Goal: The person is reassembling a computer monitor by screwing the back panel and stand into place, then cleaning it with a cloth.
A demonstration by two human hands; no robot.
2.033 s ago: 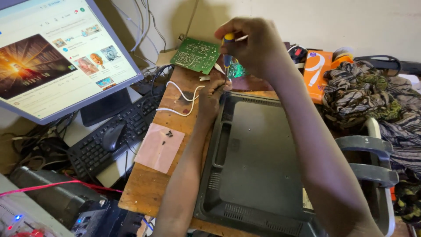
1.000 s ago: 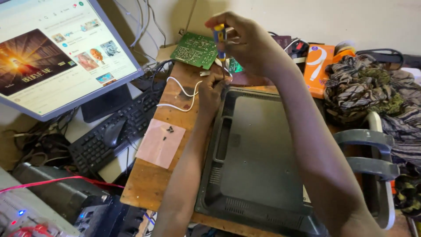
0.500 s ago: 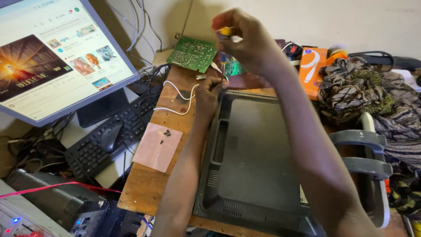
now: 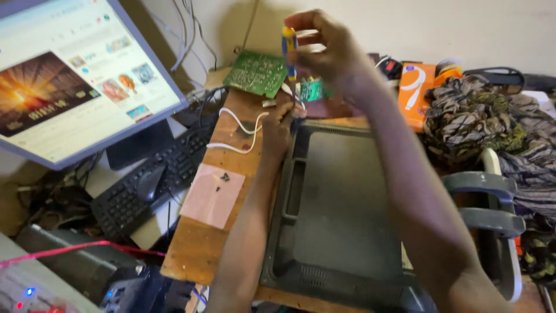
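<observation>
My right hand (image 4: 330, 49) is raised over the far end of the bench, fingers closed on the yellow and blue handle of a screwdriver (image 4: 289, 52) that stands upright, its tip pointing down at the top corner of a dark grey monitor back shell (image 4: 341, 208). My left hand (image 4: 281, 127) rests at that same corner, fingers pinched by the tip; what they hold is too small to tell. A green circuit board (image 4: 256, 73) lies just beyond on the wooden board (image 4: 200, 249). A smaller green board (image 4: 310, 91) sits beside the screwdriver tip.
A lit monitor (image 4: 69, 75) stands at the left over a black keyboard (image 4: 145, 185) and mouse (image 4: 149, 181). A white cable (image 4: 240, 136) and pink paper (image 4: 213, 194) with small screws lie on the wood. An orange box (image 4: 416, 93) and patterned cloth (image 4: 492, 124) sit right.
My right hand has shifted slightly with the screwdriver and now holds it upright over the shell's top corner. The left hand has stayed at that corner.
</observation>
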